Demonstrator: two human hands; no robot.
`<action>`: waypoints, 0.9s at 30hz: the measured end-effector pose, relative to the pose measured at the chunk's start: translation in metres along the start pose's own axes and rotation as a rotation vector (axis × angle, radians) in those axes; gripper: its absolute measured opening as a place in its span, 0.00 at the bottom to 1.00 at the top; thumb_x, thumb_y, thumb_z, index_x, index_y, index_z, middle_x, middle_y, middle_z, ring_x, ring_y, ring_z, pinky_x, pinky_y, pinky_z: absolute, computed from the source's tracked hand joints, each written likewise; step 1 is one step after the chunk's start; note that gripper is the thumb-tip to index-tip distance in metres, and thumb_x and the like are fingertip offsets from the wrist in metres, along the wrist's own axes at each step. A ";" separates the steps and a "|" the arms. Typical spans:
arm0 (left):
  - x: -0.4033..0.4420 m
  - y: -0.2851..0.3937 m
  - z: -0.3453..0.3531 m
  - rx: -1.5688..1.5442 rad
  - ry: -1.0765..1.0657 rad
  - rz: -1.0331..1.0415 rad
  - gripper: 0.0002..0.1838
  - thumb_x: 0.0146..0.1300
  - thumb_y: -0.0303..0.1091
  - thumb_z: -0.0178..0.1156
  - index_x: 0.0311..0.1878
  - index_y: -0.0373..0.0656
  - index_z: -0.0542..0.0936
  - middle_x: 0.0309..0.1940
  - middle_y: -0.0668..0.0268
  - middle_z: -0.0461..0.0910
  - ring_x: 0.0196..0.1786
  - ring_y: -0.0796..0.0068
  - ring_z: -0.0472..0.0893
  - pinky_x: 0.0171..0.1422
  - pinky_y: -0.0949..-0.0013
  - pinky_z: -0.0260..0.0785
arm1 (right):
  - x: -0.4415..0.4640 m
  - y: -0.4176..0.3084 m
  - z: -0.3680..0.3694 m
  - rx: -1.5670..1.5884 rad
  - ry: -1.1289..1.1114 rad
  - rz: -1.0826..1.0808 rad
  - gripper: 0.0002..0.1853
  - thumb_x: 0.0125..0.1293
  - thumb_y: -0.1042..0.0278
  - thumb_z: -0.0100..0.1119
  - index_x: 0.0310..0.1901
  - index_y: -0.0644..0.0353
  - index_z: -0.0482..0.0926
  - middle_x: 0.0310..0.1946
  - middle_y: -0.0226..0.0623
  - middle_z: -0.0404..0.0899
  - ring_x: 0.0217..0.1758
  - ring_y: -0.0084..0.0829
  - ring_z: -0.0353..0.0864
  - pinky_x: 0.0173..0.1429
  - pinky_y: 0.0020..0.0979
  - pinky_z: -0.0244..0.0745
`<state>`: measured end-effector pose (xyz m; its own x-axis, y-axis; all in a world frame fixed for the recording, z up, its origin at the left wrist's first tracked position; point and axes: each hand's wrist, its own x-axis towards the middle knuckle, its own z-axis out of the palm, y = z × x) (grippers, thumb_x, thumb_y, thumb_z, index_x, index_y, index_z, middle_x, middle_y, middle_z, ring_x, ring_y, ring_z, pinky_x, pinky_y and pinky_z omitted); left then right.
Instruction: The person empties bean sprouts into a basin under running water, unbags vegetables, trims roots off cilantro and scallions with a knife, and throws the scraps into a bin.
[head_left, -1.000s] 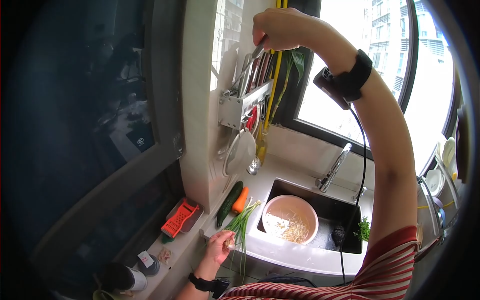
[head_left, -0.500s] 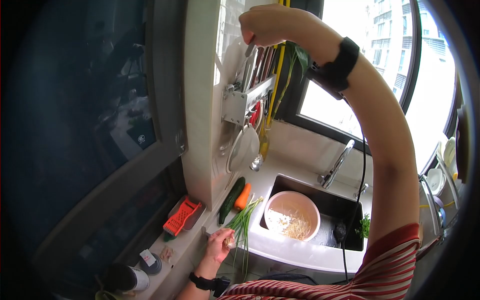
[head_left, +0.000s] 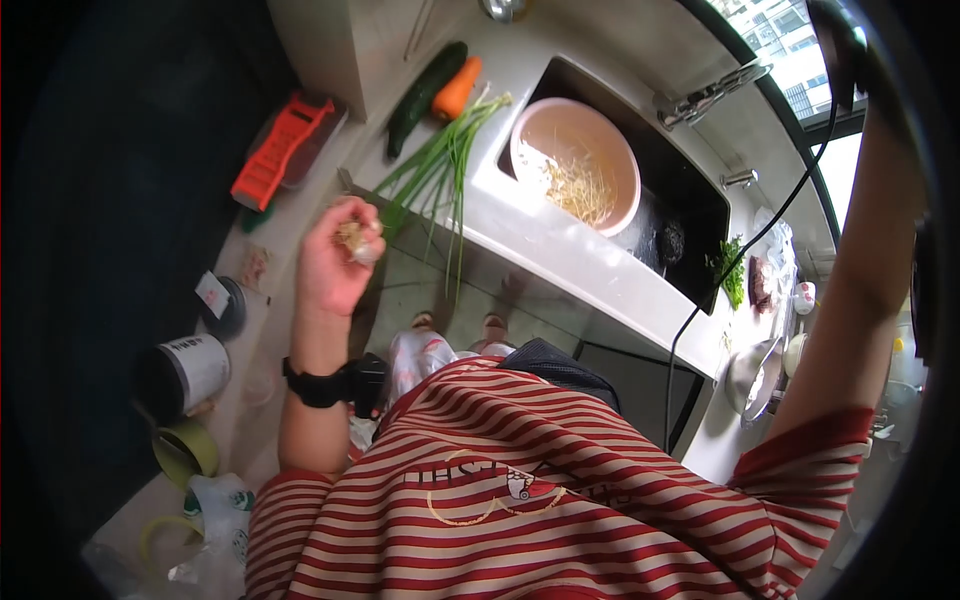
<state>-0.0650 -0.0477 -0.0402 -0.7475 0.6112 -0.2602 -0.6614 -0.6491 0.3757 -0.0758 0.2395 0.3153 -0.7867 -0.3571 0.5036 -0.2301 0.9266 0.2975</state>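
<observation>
My left hand is raised over the left counter's edge, fingers curled around what looks like garlic with pale, papery skin. Just beyond it, green onions lie across the counter with their leaves hanging over the front edge. A cucumber and a carrot rest side by side behind them. My right arm stretches up along the right side, and its hand is lost beyond the dark edge of the view.
A pink basin holding bean sprouts stands in the dark sink beside the faucet. An orange grater, jars and a tape roll line the left counter. Leafy greens and a metal bowl are on the right.
The view has tilted down and turned from the knife rack. My right hand, earlier at a handle in the rack, has left the view. My left hand still holds the garlic.
</observation>
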 end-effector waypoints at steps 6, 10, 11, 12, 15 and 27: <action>-0.061 -0.001 -0.021 -0.005 0.127 0.126 0.05 0.62 0.28 0.50 0.33 0.36 0.70 0.30 0.62 0.67 0.30 0.75 0.67 0.26 0.75 0.57 | -0.154 -0.027 0.083 0.327 -0.472 0.284 0.10 0.57 0.66 0.61 0.39 0.59 0.81 0.24 0.40 0.79 0.26 0.31 0.79 0.33 0.30 0.74; -0.111 -0.041 -0.030 -0.018 0.215 0.225 0.05 0.63 0.29 0.48 0.34 0.36 0.68 0.30 0.62 0.65 0.29 0.75 0.65 0.27 0.74 0.58 | -0.239 -0.099 0.128 0.800 -0.699 -0.064 0.11 0.53 0.75 0.63 0.40 0.61 0.80 0.31 0.38 0.80 0.31 0.32 0.81 0.34 0.31 0.77; -0.123 -0.057 -0.034 -0.009 0.286 0.237 0.05 0.63 0.29 0.48 0.34 0.37 0.68 0.30 0.63 0.65 0.29 0.75 0.65 0.27 0.74 0.59 | -0.260 -0.110 0.142 0.841 -0.752 -0.090 0.11 0.53 0.74 0.63 0.40 0.61 0.80 0.31 0.39 0.80 0.30 0.33 0.81 0.35 0.31 0.76; -0.134 -0.072 -0.040 0.002 0.357 0.247 0.05 0.62 0.29 0.49 0.34 0.37 0.68 0.29 0.63 0.65 0.29 0.75 0.65 0.27 0.74 0.60 | -0.282 -0.122 0.158 0.884 -0.804 -0.114 0.10 0.53 0.74 0.63 0.39 0.61 0.80 0.30 0.40 0.80 0.30 0.35 0.80 0.35 0.31 0.76; -0.158 -0.128 -0.076 -0.027 0.486 0.164 0.02 0.60 0.28 0.51 0.34 0.41 0.71 0.28 0.62 0.71 0.29 0.74 0.70 0.29 0.74 0.64 | -0.348 -0.169 0.214 1.024 -0.987 -0.054 0.09 0.54 0.70 0.61 0.37 0.61 0.80 0.28 0.44 0.80 0.30 0.40 0.80 0.35 0.35 0.75; -0.166 -0.333 -0.305 -0.002 0.720 -0.187 0.04 0.56 0.28 0.54 0.28 0.39 0.74 0.24 0.65 0.73 0.29 0.74 0.73 0.33 0.73 0.66 | -0.589 -0.372 0.574 1.110 -1.169 0.340 0.14 0.51 0.57 0.63 0.32 0.60 0.82 0.29 0.44 0.81 0.35 0.42 0.81 0.42 0.37 0.74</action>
<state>0.2605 -0.0711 -0.3932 -0.4772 0.2639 -0.8382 -0.7809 -0.5648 0.2668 0.1438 0.1733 -0.5574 -0.7444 -0.3323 -0.5792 0.1647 0.7492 -0.6415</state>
